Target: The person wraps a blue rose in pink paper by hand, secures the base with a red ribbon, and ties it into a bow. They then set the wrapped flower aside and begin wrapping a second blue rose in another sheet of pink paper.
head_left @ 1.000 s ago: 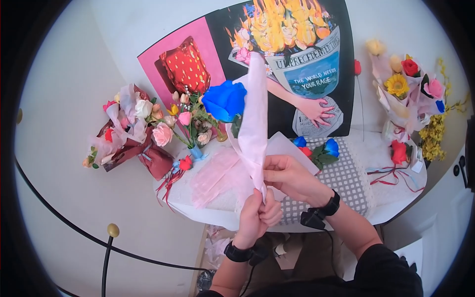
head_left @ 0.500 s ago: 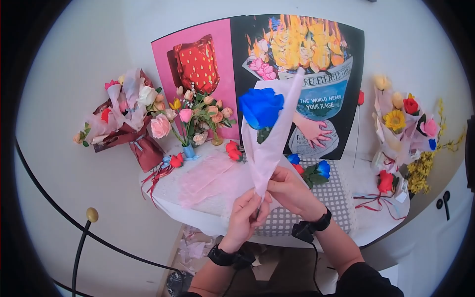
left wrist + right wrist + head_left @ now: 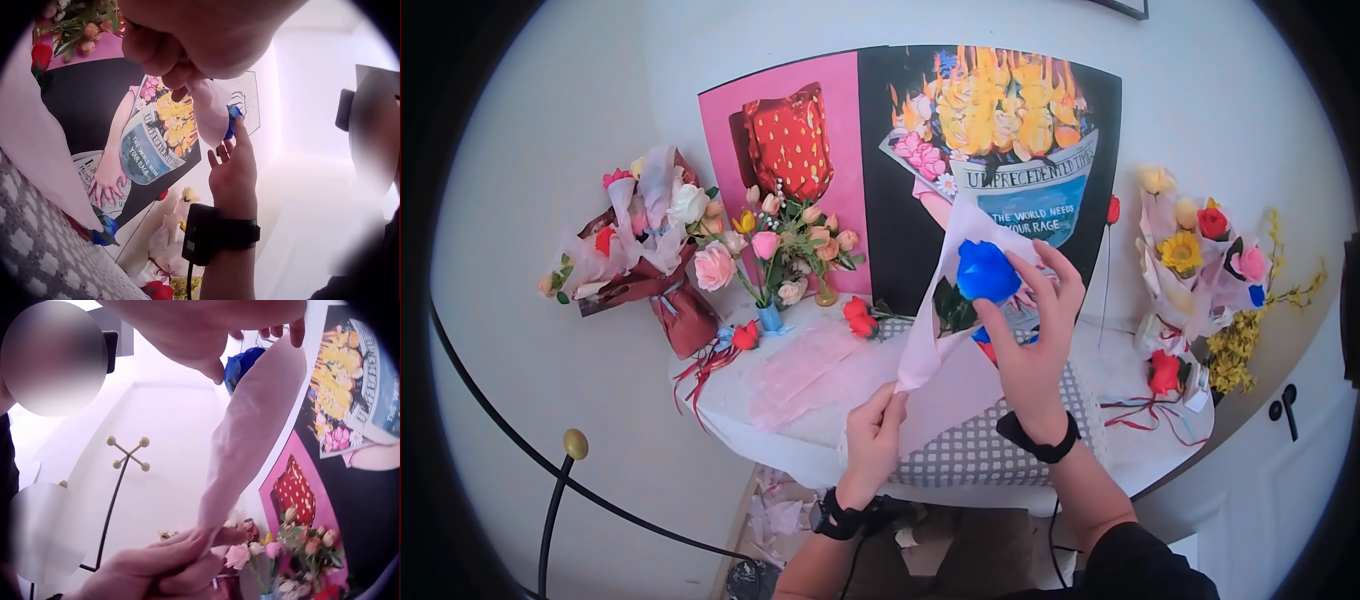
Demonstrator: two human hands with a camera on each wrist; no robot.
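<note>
Pale-pink cone-shaped paper [image 3: 917, 362] is pinched by the left hand [image 3: 874, 442]; the right hand [image 3: 1042, 362], fingers spread, seemingly touches 1 blue rose [image 3: 986, 272].

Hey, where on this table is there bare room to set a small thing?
Two white tablecloth patches look bare: one between the checked runner and the right-end red rose, one front left between the pink mesh and red ribbons. It's crowded around the burgundy bouquet and blue vase, and by the right bouquet.
</note>
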